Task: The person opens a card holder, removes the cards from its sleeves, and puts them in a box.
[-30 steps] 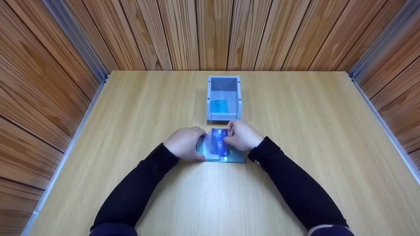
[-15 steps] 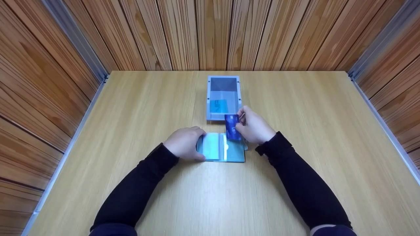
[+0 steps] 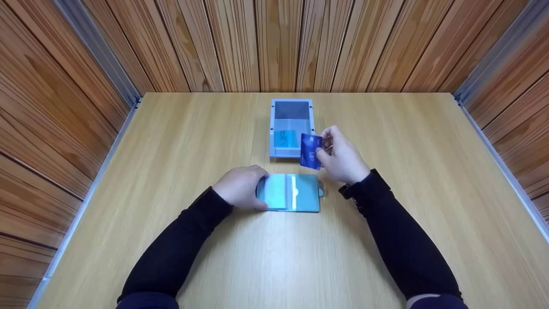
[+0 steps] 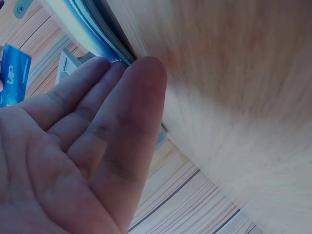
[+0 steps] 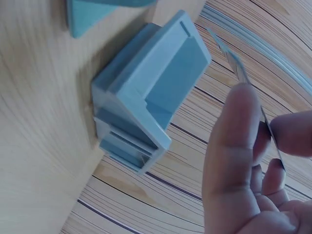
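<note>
An opened teal card holder with clear sleeves lies on the table, its snap tab to the right. My left hand grips its left side, thumb at the near corner and fingers at the far one. In the left wrist view, the fingertips meet the edge of its stacked pages. My right hand pinches a dark blue card marked "UP" between thumb and fingers, raised beside the front right corner of a grey bin. In the right wrist view the card shows nearly edge-on.
Inside the bin, near its low front lip, lies a light blue card. The wooden table is bounded by slatted wood walls at the back and sides.
My right hand has lifted the blue card from over the card holder and carried it forward and right, beside the bin's front corner. The left hand stays on the card holder.
</note>
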{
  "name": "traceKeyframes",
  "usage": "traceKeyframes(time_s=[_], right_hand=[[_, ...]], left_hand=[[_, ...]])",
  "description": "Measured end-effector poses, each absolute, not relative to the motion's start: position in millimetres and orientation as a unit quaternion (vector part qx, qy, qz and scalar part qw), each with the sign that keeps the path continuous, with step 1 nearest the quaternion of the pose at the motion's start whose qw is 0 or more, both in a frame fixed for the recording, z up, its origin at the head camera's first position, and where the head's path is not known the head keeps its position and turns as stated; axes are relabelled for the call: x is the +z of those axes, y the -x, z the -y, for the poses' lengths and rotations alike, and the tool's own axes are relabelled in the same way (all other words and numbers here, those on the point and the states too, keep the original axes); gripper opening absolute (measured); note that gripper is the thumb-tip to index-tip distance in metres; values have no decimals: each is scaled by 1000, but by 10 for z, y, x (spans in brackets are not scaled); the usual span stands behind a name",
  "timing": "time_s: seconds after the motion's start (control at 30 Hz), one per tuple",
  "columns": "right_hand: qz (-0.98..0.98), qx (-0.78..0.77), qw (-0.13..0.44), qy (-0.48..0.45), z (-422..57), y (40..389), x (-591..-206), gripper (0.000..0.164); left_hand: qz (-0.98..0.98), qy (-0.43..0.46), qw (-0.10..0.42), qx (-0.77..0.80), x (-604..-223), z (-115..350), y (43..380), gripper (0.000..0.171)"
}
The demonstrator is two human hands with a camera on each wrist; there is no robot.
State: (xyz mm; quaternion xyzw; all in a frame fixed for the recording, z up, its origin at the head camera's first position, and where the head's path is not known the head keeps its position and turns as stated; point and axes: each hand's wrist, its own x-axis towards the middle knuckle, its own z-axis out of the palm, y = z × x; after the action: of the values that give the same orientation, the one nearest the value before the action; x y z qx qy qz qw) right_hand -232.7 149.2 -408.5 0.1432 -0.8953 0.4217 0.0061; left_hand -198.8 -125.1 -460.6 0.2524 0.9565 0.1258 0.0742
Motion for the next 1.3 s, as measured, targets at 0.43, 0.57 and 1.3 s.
traceKeyframes(time_s=[0.43,0.57,1.3], right_hand=[[888,429,59,-157,-1361,2521,-3811,21],[897,410,56,-156,-1257,2693,-3716,22],[944,320,-50,-65,-846,3348,-4015,27]], left_hand=[[-958,-247,78,123,-4605,1244,1992,81],[-959,-246,80,118,-4601,1240,1999,81],[-959,-245,92,110,-4608,1233,2017,83]])
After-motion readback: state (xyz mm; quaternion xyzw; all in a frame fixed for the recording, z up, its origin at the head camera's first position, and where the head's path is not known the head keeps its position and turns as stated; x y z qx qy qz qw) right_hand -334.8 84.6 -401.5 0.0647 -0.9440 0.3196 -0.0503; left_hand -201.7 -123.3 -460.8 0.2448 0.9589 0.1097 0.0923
